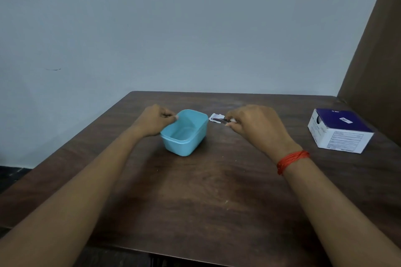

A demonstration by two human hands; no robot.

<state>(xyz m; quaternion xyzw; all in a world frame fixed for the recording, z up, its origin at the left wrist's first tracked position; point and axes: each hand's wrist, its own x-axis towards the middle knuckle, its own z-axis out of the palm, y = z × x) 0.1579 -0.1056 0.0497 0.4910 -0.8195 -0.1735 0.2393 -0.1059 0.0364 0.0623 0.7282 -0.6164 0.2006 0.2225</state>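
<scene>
Tweezers [219, 119] touch crumpled white packet [213, 116] beside blue tub [184, 147].

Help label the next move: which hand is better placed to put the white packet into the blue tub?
Probably right: the right hand holds tweezers at the white packet beside the blue tub; the left hand grips its rim.

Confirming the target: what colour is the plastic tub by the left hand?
Light blue; the rectangular tub shows best in the head view.

Dim, even light, soft focus throughout, and wide-angle stretching at the edges.
</scene>
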